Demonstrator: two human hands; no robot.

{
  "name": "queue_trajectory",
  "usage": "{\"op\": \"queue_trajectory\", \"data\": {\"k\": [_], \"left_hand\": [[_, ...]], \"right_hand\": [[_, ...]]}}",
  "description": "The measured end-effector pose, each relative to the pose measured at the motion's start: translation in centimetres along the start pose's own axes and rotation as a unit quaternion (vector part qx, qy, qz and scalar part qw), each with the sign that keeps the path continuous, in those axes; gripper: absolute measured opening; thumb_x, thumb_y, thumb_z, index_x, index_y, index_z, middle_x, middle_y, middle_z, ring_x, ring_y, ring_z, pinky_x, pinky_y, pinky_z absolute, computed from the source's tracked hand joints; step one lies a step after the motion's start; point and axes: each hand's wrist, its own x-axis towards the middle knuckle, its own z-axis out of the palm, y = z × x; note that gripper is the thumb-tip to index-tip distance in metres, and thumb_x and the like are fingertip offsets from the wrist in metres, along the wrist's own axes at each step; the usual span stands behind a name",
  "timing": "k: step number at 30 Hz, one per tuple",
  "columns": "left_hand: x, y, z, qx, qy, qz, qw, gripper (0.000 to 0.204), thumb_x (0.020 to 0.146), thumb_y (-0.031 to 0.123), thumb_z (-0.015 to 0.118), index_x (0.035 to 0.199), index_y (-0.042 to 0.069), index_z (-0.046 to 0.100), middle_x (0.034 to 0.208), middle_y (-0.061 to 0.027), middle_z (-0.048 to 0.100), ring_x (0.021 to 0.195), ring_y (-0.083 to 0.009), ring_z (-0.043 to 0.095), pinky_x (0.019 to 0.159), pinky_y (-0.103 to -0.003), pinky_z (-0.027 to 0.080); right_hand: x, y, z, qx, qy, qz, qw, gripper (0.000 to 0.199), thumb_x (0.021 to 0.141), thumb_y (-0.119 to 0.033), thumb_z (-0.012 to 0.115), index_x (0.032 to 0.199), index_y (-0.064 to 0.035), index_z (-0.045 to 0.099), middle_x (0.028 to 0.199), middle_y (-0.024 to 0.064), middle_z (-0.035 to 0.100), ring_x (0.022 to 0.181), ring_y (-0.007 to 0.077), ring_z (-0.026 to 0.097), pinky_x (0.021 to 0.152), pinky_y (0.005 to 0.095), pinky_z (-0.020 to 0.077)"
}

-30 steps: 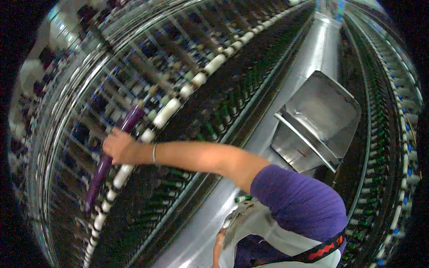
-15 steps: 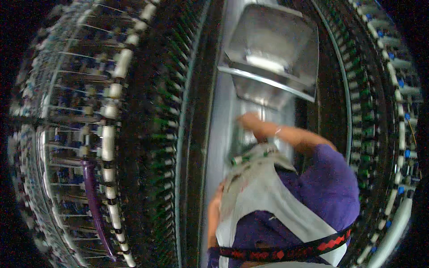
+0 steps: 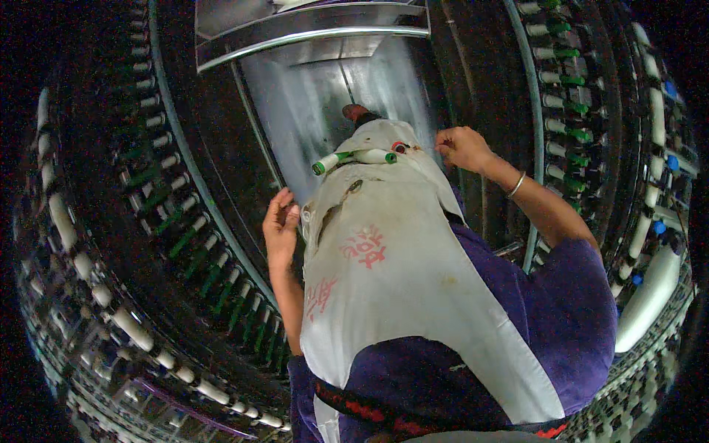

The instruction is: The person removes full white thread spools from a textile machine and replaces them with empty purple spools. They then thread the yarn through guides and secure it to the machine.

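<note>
Head view looks straight down my front, and I've got both hands at the mouth of the grey cloth apron pouch point(image 3: 399, 295). My left hand point(image 3: 281, 225) sits at its left edge, fingers curled round the hem and pinching the fabric. My right hand point(image 3: 461, 146) is up at the far right corner, fingers bunched nearly closed; whether they grip cloth or something small, I cannot tell.

Lying across the pouch mouth, between the two hands: two bobbin tubes, white with green ends point(image 3: 353, 159), tilted slightly, tips pointing left.

My read on handling: those tubes look light, rigid and smooth, so they'd roll or slide off the sagging cloth easily. I'd take one around the middle of its barrel, not the tapered tip. The pouch itself is soft and floppy; it holds shape only where the hem is pinched.

Rows of green-tipped spindles point(image 3: 199, 244) run down both sides, a metal trolley point(image 3: 310, 33) ahead.
</note>
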Motion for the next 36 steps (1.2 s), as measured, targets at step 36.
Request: {"op": "queue_trajectory", "data": {"k": [36], "left_hand": [[9.2, 2.3, 3.1, 0.249, -0.145, 0.197, 0.937, 0.048, 0.086, 0.01, 0.069, 0.131, 0.006, 0.055, 0.122, -0.0192, 0.061, 0.111, -0.0372, 0.06, 0.095, -0.043, 0.047]], "right_hand": [[-0.3, 6.9, 6.4, 0.314, 0.01, 0.007, 0.949, 0.018, 0.083, -0.019, 0.077, 0.08, -0.0035, 0.069, 0.067, 0.0018, 0.065, 0.058, 0.0088, 0.059, 0.052, 0.0266, 0.0486]]}}
